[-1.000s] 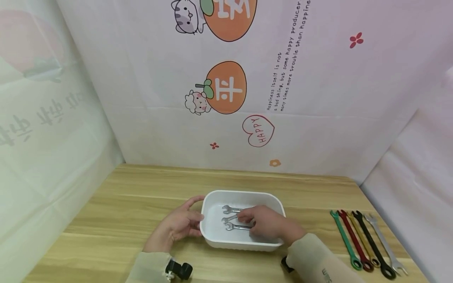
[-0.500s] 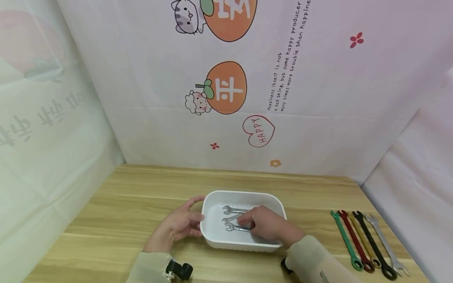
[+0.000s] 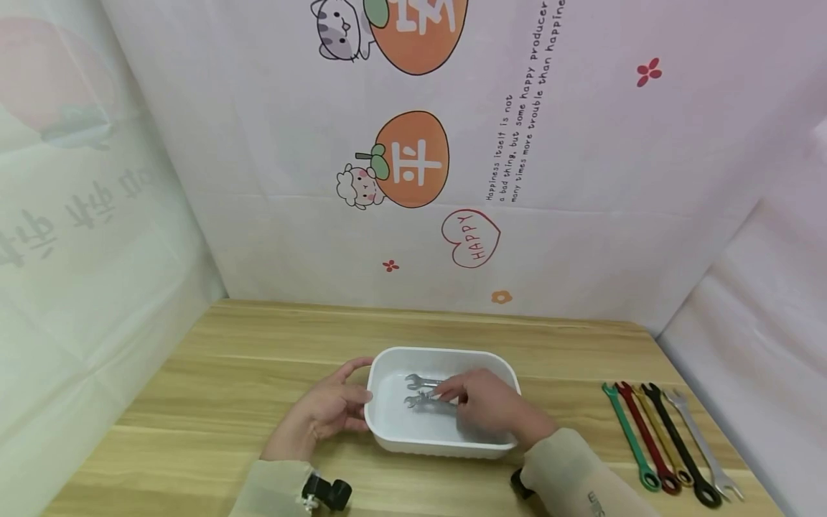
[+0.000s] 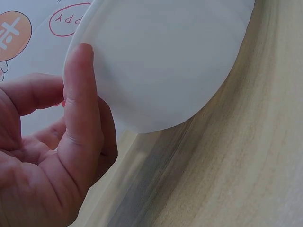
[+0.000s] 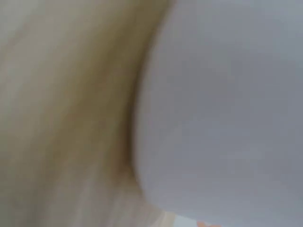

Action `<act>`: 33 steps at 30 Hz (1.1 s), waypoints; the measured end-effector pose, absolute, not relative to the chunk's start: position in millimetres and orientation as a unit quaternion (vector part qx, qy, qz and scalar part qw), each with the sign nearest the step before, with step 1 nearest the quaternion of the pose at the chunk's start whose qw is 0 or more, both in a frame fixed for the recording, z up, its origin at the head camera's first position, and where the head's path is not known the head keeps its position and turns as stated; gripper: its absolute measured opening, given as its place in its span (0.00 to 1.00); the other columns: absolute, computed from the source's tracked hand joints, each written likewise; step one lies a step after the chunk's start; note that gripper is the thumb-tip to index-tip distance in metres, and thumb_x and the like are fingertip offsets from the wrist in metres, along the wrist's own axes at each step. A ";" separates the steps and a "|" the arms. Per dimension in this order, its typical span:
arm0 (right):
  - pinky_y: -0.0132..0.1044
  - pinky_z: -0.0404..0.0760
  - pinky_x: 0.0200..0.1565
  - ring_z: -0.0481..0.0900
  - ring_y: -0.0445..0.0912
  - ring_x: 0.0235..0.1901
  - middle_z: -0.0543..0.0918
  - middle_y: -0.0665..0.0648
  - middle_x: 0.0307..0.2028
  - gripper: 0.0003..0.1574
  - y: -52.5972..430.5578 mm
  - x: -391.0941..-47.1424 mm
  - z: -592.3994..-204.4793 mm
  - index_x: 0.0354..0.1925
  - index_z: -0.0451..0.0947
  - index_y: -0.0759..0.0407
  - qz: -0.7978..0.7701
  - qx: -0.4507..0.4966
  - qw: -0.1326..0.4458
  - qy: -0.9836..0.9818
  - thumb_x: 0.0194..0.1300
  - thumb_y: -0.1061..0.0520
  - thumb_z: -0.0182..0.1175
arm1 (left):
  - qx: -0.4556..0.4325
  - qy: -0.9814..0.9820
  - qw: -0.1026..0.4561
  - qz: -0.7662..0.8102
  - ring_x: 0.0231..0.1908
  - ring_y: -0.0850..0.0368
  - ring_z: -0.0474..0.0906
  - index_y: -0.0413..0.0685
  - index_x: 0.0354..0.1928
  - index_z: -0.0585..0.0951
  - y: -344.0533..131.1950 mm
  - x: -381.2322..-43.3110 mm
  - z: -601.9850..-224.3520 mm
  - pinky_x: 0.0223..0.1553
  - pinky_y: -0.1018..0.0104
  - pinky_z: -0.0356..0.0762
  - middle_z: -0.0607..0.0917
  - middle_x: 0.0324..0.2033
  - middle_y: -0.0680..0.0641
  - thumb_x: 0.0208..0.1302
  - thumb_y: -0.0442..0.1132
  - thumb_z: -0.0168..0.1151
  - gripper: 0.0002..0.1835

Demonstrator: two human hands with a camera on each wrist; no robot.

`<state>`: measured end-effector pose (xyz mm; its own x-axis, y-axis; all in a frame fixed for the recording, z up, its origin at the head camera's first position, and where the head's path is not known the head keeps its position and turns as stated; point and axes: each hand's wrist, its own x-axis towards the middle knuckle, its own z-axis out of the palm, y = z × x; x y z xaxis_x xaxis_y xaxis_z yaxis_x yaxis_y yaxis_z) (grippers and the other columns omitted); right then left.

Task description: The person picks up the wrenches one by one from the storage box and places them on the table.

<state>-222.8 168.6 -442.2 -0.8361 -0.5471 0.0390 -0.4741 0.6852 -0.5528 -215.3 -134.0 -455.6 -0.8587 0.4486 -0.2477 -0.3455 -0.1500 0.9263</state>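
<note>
A white plastic container stands on the table with several small silver open-end wrenches inside, their open jaws toward its left end. My left hand holds the container's left end; in the left wrist view its thumb lies against the rim, other fingers outside. Reaching into the container, my right hand has its fingers curled on the blurred near wrench, which overlaps the middle one. The hand covers the wrenches' right ends. In the blurred right wrist view the container's outer wall fills most of the picture.
At the right lie larger wrenches in a row: a green one, a red one, a gold one, a black one and a silver one. Printed white cloth encloses the wooden table.
The near silver wrench has shifted away from me, toward the middle wrench, with my right fingers on it. My left hand and the container have stayed in place.
</note>
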 end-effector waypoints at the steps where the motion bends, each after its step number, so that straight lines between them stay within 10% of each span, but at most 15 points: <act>1: 0.34 0.79 0.34 0.79 0.40 0.36 0.87 0.43 0.39 0.29 170.3 -223.1 -438.8 0.51 0.86 0.54 -0.308 -0.264 0.066 0.911 0.54 0.74 0.59 | 0.043 0.597 0.262 0.757 0.27 0.51 0.80 0.51 0.75 0.57 -134.1 -215.3 -455.7 0.28 0.60 0.85 0.78 0.33 0.37 0.61 0.25 0.56 0.40; 14: 0.46 0.85 0.45 0.78 0.63 0.53 0.76 0.64 0.62 0.34 218.0 -234.3 -404.3 0.65 0.73 0.62 -0.654 -0.046 0.112 0.747 0.60 0.74 0.61 | 0.042 0.597 0.262 0.757 0.26 0.51 0.81 0.51 0.74 0.57 -134.1 -215.2 -456.1 0.27 0.60 0.85 0.78 0.32 0.38 0.60 0.25 0.56 0.40; 33: 0.39 0.85 0.41 0.83 0.47 0.41 0.74 0.55 0.61 0.46 332.3 -217.1 -410.0 0.76 0.55 0.61 -0.667 -0.007 0.079 0.741 0.65 0.69 0.62 | 0.042 0.602 0.262 0.753 0.26 0.50 0.81 0.51 0.75 0.57 -134.7 -215.0 -455.8 0.27 0.60 0.85 0.79 0.33 0.36 0.62 0.25 0.55 0.39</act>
<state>-217.1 332.3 -410.0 -0.9873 -0.1169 -0.1080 0.0952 0.1104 -0.9893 -215.0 -134.7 -455.8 -0.8596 0.4443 -0.2525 -0.3442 -0.1382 0.9287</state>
